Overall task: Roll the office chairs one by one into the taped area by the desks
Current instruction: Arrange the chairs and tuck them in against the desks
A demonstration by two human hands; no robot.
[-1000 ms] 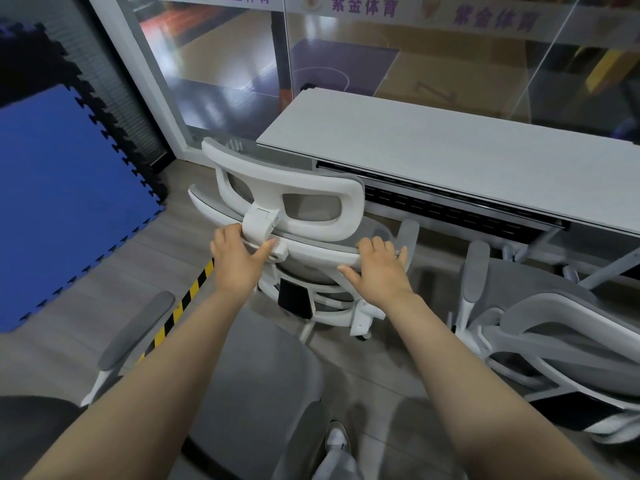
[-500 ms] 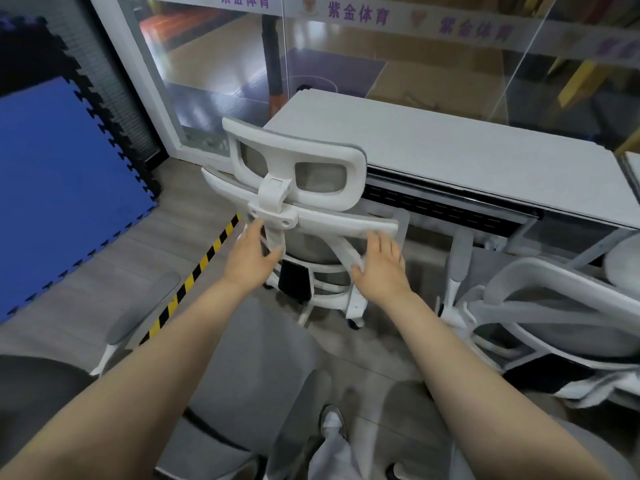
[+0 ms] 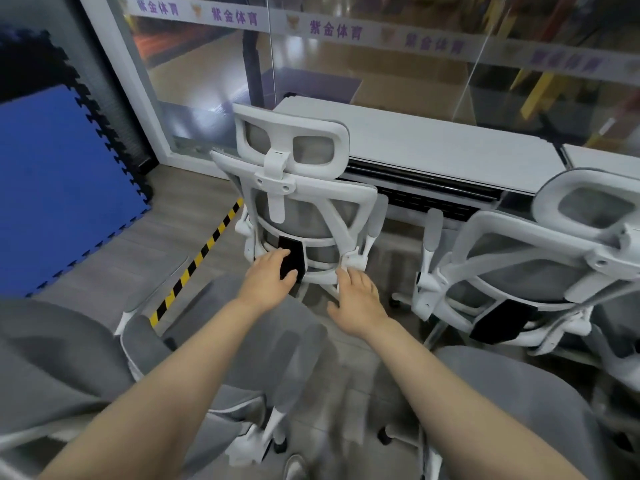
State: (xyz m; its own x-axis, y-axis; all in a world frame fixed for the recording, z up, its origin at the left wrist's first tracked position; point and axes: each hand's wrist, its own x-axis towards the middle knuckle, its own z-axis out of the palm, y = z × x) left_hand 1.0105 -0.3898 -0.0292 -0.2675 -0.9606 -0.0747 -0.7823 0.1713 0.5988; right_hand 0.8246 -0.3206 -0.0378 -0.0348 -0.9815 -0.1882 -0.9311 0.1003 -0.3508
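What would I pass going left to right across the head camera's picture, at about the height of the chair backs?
Blue foam mat → yellow-and-black floor tape → white office chair at the desk, with the left hand and right hand at its lower back → second white office chair.

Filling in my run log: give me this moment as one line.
phase: chair parked at desk | left hand: open, near chair lower back | right hand: open, near frame | hazard tape: left of chair

A blue foam mat (image 3: 59,181) leans beside the glass partition (image 3: 381,64)
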